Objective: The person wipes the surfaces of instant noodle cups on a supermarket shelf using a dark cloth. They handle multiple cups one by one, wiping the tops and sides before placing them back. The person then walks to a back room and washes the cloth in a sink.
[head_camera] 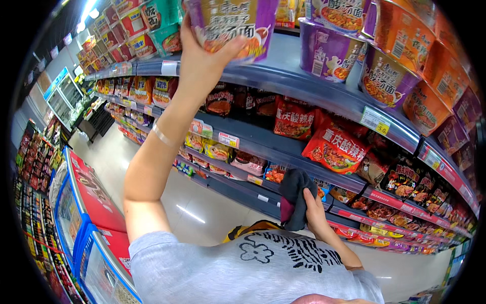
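Note:
My left hand is raised at the top shelf and grips a purple and gold instant noodle tub, fingers on its left side and thumb across its front. The tub's upper edge is cut off by the picture. Whether its base touches the shelf, I cannot tell. Low in front of my body, my right hand holds a bunched dark grey cloth with a maroon patch. To the right of the held tub, matching purple tubs stand stacked on the top shelf.
Orange noodle tubs are piled at the right. Red noodle bags lie on the shelf below, one over its front edge. Price tags line the shelf edges. A red chest freezer with blue trim stands at left, across the tiled floor.

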Demonstrator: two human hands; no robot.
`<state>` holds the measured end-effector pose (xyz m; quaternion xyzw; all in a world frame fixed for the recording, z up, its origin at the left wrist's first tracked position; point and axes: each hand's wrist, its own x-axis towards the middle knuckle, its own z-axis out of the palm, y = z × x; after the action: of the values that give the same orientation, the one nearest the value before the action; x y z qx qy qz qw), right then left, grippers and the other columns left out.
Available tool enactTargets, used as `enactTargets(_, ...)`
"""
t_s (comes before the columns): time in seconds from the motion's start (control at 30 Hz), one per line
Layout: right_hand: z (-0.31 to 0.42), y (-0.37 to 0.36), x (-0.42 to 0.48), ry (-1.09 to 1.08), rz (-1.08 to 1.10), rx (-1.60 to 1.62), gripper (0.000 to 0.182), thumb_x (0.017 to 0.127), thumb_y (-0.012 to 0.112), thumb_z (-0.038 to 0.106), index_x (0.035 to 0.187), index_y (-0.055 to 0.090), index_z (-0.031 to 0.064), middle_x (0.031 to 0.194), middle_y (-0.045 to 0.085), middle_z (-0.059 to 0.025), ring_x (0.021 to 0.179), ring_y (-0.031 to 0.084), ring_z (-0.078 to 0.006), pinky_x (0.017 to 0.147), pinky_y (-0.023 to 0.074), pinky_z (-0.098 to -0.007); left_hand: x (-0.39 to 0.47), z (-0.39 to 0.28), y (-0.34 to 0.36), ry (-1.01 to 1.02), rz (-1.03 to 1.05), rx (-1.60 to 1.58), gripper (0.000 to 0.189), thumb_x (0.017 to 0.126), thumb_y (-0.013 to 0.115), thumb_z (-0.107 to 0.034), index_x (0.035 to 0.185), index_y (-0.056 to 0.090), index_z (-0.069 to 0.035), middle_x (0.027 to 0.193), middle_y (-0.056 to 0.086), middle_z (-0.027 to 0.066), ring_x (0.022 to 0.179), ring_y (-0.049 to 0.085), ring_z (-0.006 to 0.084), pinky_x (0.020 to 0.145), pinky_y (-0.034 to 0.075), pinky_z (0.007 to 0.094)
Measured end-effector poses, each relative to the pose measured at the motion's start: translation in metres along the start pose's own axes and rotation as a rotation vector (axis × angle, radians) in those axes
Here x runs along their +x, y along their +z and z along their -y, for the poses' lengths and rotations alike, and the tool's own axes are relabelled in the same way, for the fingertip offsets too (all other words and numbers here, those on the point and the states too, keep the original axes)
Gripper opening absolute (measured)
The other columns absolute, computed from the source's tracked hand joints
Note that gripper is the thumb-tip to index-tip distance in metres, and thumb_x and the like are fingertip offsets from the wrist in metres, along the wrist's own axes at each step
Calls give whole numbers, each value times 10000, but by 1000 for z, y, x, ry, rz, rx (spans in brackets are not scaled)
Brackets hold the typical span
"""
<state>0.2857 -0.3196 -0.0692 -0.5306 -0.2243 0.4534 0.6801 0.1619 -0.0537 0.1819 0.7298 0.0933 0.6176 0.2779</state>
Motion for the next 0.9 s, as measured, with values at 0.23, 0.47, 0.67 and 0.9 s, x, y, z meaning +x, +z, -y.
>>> enactTargets(0.23,-1,-20,-23,-32,-227,136,439,914,518,287,1244,440,7,1167,546,-87,1023,540,-169,843,458,-282,51,45,41,160,142,183,1089,661,788,-290,1349,34,90,1222,451,238,1095,520,258,896,434,302)
enactTargets(0.47,47,-20,-41,-287,-170,-42,424,932,481,273,1233,444,-23,1136,544,-83,1005,508,-144,864,420,-269,52,68,46,-63,282,136,1077,710,755,-271,1365,-31,65,1219,471,234,1085,526,252,911,416,293)
enactTargets(0.67,125,-3,-44,-696,-74,-247,377,943,445,227,1204,450,-44,1122,532,-71,1017,477,-137,896,378,-286,49,70,20,-32,337,323,1039,675,779,-297,1354,86,73,1118,548,252,989,592,300,863,458,344)
enactTargets(0.9,212,30,-28,-825,-135,-315,277,941,462,216,1122,496,9,955,540,-4,836,479,-84,738,419,-256,41,4,26,131,85,340,537,812,655,-331,1164,502,44,1102,588,191,1034,571,215,831,477,302)
